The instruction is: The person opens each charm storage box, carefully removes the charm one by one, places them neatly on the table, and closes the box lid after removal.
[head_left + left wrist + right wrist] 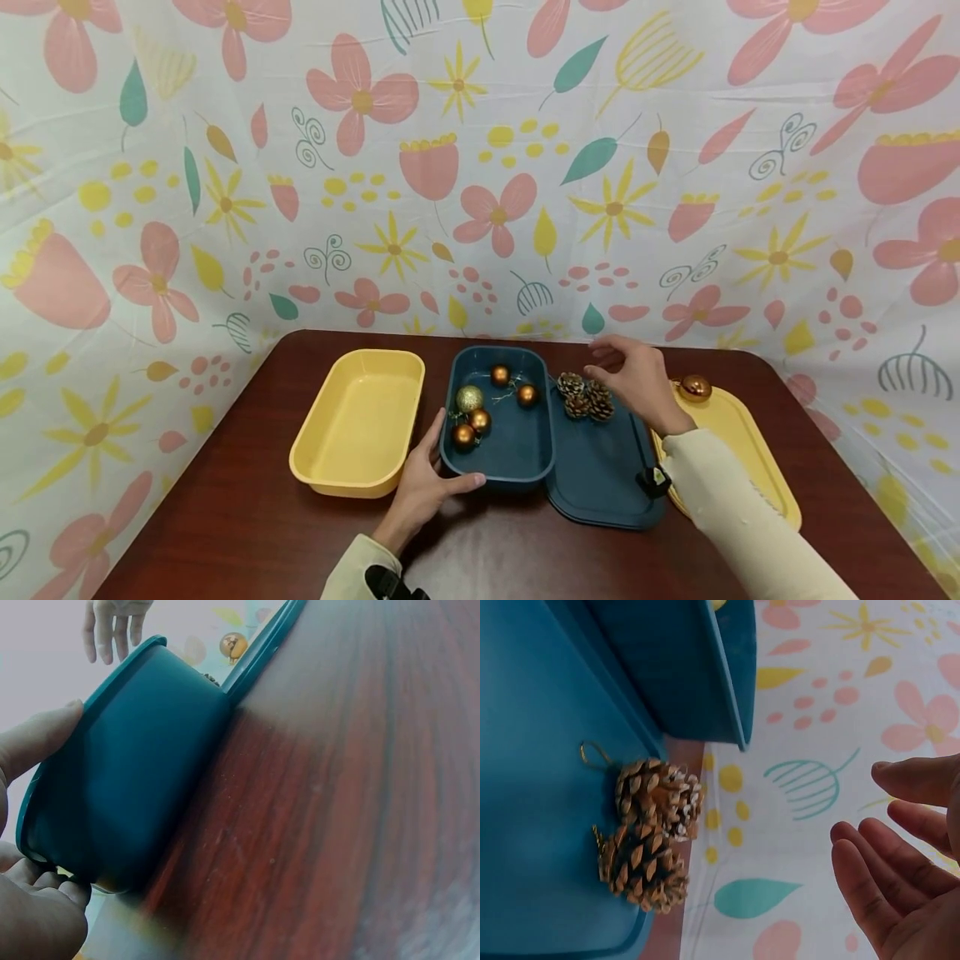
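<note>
My left hand (420, 490) grips the near left corner of a dark blue plastic box (517, 450), thumb over the front rim and fingers along its left side. Inside the box lie a glittery gold bauble (469, 398) and several copper baubles (527, 395). Above the far part of a dark blue lid (607, 475), my right hand (636, 379) hovers with nothing in it, its fingers loosely bent and apart. Below and left of that hand sits a cluster of pine cones (598, 404) on the lid; gold loops (594, 754) show on them in the right wrist view.
A yellow box (360, 417) with nothing inside stands left of the blue one. At the right lies a yellow lid (757, 450) with a shiny copper bauble (695, 387) at its far end. A flower-patterned cloth (495, 217) hangs behind the dark wooden table (247, 500).
</note>
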A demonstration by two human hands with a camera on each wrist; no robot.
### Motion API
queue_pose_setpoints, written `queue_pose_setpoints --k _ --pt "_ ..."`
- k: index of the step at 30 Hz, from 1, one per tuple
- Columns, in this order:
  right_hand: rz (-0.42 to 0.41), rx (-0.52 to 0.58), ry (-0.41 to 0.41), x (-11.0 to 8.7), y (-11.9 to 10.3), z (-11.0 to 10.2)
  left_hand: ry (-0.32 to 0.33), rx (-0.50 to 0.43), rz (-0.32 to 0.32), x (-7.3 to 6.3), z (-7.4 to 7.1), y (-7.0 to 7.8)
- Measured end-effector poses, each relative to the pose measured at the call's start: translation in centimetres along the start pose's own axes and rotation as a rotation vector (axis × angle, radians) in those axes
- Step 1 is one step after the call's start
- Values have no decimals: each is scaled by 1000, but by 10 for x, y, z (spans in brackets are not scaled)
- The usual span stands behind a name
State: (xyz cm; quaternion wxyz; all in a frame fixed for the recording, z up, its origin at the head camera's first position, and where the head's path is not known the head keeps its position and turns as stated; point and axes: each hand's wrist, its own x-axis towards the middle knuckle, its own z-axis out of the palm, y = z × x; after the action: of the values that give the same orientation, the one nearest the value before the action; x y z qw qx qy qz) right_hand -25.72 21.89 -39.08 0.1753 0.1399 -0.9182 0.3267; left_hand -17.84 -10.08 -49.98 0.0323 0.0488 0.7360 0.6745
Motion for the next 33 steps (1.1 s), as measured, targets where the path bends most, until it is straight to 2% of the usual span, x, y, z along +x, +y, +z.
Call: queue_pose_setpoints --k 13,24,33 --pt "-49 67 -70 1 -19 19 1 8 0 1 0 0" --pt "-60 152 -94 3 -34 38 -1 -5 5 0 -1 -1" --pt "-65 173 -139 2 -48 51 -6 7 0 0 0 0"
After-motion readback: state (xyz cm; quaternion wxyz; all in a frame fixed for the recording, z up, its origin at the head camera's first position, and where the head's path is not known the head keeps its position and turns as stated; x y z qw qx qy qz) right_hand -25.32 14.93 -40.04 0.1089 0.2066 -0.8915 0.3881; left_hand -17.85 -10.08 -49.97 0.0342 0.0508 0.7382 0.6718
